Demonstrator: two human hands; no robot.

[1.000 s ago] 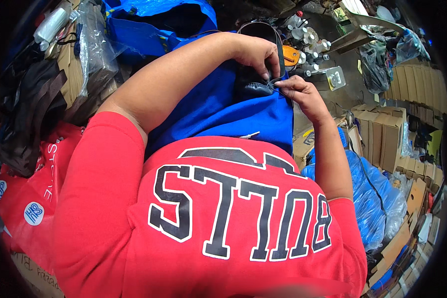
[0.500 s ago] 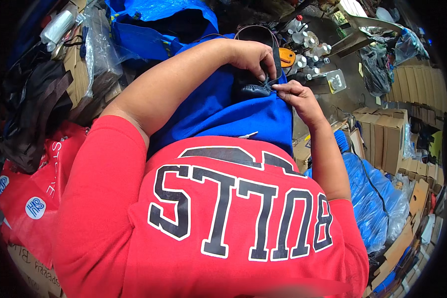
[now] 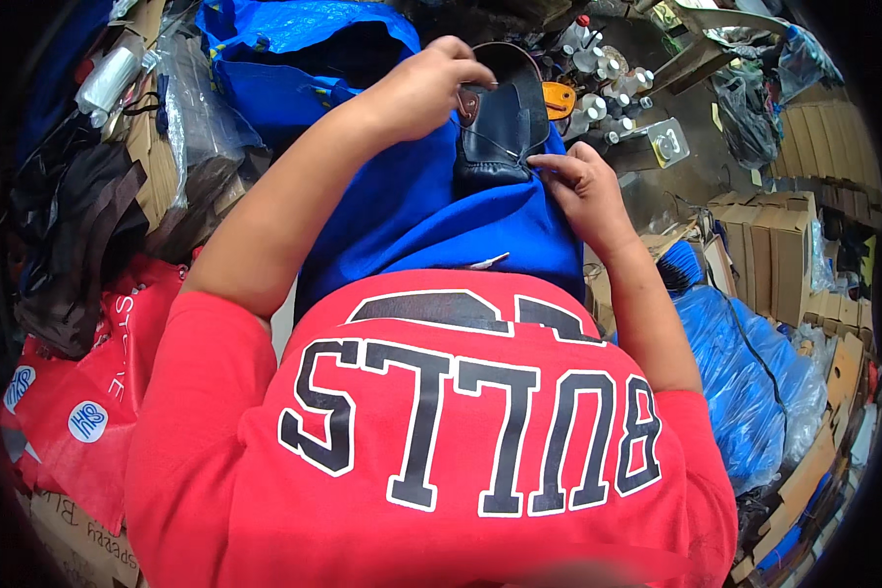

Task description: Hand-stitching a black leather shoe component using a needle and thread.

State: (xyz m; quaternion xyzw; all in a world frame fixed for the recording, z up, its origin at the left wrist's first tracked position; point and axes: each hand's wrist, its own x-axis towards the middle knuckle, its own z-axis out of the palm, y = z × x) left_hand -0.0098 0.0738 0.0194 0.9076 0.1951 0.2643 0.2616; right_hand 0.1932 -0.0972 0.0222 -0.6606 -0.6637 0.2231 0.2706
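A black leather shoe (image 3: pixel 505 125) with a gathered seam round its near end rests on the blue cloth (image 3: pixel 441 211) over my lap. Brown leather shows along its side. My right hand (image 3: pixel 580 181) is closed at the shoe's right edge, thumb and forefinger pinched there; a thin strand or lace lies across the leather near these fingertips. My left hand (image 3: pixel 436 88) is raised over the far left side of the shoe with its fingers curled together. What it pinches, if anything, is too small to make out.
Several small bottles (image 3: pixel 603 73) stand beyond the shoe, near an orange object (image 3: pixel 559 100). A blue bag (image 3: pixel 294 69) gapes open at the far left. Cardboard boxes (image 3: pixel 766 245) and a blue plastic-wrapped bundle (image 3: pixel 740 392) lie to the right; a red bag (image 3: pixel 73 392) is at left.
My left hand has moved away from the seam, up and to the left, uncovering the shoe's black leather. My right hand stays near the edge, shifted slightly.
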